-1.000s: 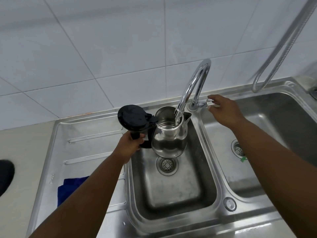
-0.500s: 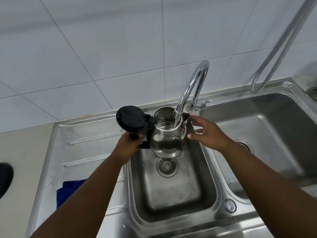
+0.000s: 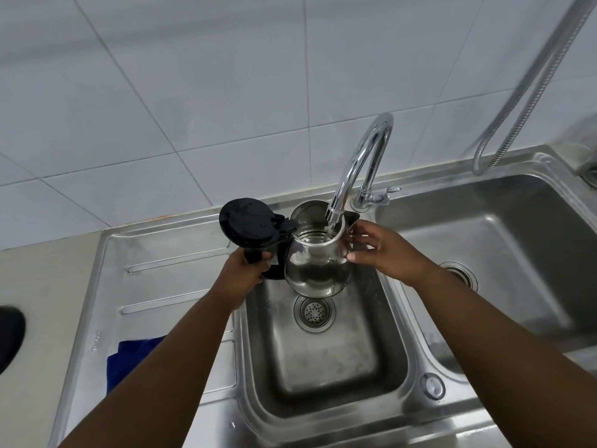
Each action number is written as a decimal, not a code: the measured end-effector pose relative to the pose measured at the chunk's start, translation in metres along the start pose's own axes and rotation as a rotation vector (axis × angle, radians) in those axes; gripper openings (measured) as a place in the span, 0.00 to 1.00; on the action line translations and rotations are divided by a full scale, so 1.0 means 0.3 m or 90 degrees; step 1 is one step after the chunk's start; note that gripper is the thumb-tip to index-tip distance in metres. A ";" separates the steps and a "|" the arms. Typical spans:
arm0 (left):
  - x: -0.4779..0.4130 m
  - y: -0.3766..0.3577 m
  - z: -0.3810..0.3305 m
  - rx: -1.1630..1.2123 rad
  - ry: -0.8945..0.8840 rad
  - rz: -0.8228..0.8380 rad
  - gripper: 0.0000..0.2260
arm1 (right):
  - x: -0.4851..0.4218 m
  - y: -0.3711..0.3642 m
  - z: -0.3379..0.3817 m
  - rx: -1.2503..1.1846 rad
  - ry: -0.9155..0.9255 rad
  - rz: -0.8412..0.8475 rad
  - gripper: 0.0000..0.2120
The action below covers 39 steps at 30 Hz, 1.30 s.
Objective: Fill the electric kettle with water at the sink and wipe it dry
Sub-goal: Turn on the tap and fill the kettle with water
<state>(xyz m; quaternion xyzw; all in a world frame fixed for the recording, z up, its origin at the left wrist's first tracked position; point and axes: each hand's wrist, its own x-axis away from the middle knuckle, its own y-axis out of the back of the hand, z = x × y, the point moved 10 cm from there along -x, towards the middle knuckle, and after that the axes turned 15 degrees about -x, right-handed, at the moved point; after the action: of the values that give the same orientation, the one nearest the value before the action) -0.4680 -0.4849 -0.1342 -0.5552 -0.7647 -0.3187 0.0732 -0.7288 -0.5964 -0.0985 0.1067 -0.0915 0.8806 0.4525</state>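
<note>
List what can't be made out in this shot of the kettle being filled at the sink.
Head view only:
- Water level in the kettle: the steel wall hides it, and the mouth shows only glare.
- Kettle handle: mostly wrapped by the left hand.
- Blue cloth: partly hidden behind the left forearm.
- Dark object on the counter: cut off by the left edge, unidentifiable.
- Right hand: real grip or just steadying, unclear.

Steel kettle point(image 3: 318, 270) upright over the left sink point(image 3: 326, 357) basin, black lid point(image 3: 247, 224) flipped open, tap point(image 3: 358, 166) water running into its mouth
</note>
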 end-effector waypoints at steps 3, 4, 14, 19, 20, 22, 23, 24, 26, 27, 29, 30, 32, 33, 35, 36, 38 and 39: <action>0.009 -0.001 0.003 -0.008 0.000 0.002 0.10 | 0.007 -0.005 -0.007 -0.009 -0.001 0.003 0.25; 0.012 -0.001 0.006 -0.009 0.001 0.002 0.10 | 0.011 -0.008 -0.006 -0.013 -0.002 0.003 0.25; 0.030 0.005 -0.002 -0.026 -0.004 0.004 0.09 | 0.033 -0.016 -0.011 -0.027 0.012 -0.003 0.25; 0.041 0.000 -0.005 -0.025 -0.001 0.004 0.09 | 0.039 -0.009 -0.017 -0.030 0.006 -0.004 0.24; 0.041 -0.001 -0.002 -0.025 0.000 0.004 0.09 | 0.041 -0.008 -0.018 -0.028 0.005 -0.005 0.24; 0.040 -0.004 0.002 -0.022 0.002 0.004 0.10 | 0.045 -0.006 -0.019 -0.025 0.003 -0.005 0.24; 0.040 -0.005 0.003 -0.020 0.003 0.004 0.10 | 0.046 -0.006 -0.020 -0.026 0.002 -0.006 0.24; 0.040 -0.006 0.003 -0.017 0.004 0.003 0.10 | 0.048 -0.005 -0.020 -0.027 0.001 -0.007 0.24; 0.040 -0.007 0.002 -0.014 0.002 0.003 0.11 | 0.050 -0.005 -0.020 -0.029 0.001 -0.009 0.24; 0.041 -0.008 0.001 -0.014 0.001 0.004 0.10 | 0.051 -0.006 -0.020 -0.030 0.001 -0.009 0.24; 0.041 -0.007 0.001 -0.018 -0.003 0.004 0.10 | 0.052 -0.008 -0.018 -0.033 0.002 -0.010 0.23; 0.040 -0.007 0.001 -0.021 -0.005 0.004 0.10 | 0.052 -0.009 -0.017 -0.034 0.002 -0.010 0.23; 0.038 -0.005 0.002 -0.023 -0.008 0.003 0.10 | 0.052 -0.011 -0.017 -0.036 0.002 -0.011 0.24; 0.038 -0.005 0.002 -0.023 -0.009 0.002 0.10 | 0.051 -0.011 -0.018 -0.037 0.001 -0.012 0.24; 0.037 -0.004 0.004 -0.026 -0.007 0.003 0.10 | 0.053 -0.012 -0.020 -0.037 -0.001 -0.011 0.23; 0.036 -0.004 0.007 -0.028 -0.007 0.003 0.10 | 0.054 -0.011 -0.021 -0.036 -0.002 -0.010 0.23; 0.034 -0.004 0.011 -0.030 -0.009 0.005 0.10 | 0.057 -0.008 -0.021 -0.036 -0.001 -0.011 0.24; 0.034 -0.005 0.011 -0.031 -0.011 0.005 0.10 | 0.058 -0.008 -0.021 -0.039 -0.001 -0.012 0.24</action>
<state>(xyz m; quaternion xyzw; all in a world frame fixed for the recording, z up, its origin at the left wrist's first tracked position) -0.4724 -0.4752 -0.1327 -0.5628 -0.7550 -0.3320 0.0547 -0.7375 -0.5799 -0.0996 0.0946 -0.1177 0.8731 0.4635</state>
